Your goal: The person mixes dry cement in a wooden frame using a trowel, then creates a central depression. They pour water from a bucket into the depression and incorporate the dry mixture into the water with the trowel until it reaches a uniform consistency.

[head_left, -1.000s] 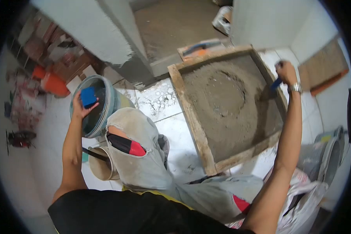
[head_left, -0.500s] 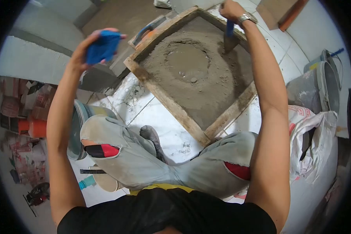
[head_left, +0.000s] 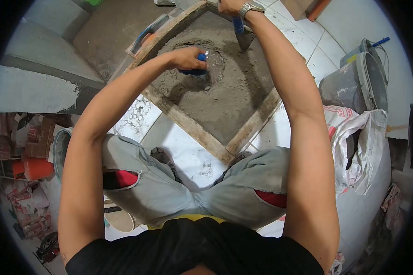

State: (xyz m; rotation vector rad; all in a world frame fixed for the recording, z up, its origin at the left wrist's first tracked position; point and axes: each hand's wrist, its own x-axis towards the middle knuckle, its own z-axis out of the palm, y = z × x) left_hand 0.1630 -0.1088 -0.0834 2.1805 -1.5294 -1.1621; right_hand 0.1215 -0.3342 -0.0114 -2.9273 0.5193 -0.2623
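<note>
My left hand (head_left: pixel 188 59) is closed round a small blue container (head_left: pixel 195 71), low over the water pool in the middle of the grey mortar mix (head_left: pixel 225 110). Water splashes beside it; the container's far side is hidden. At the top, my right hand (head_left: pixel 231 6) grips the blue handle of a trowel (head_left: pixel 244 40), its pointed blade down against the mix. A wooden frame (head_left: pixel 183 118) surrounds the mix as a shallow box.
To the right stand grey buckets (head_left: pixel 344 87) and a torn white sack (head_left: pixel 369 151). A blue-handled float (head_left: pixel 147 34) lies by the frame's upper left side. White floor tiles (head_left: pixel 202 167) show between my legs. Boxes and an orange container (head_left: pixel 36 168) are at far left.
My left hand has swung right and down with the blue container, from outside the frame to the pool. The right hand still holds the trowel in the mix. The view has shifted.
</note>
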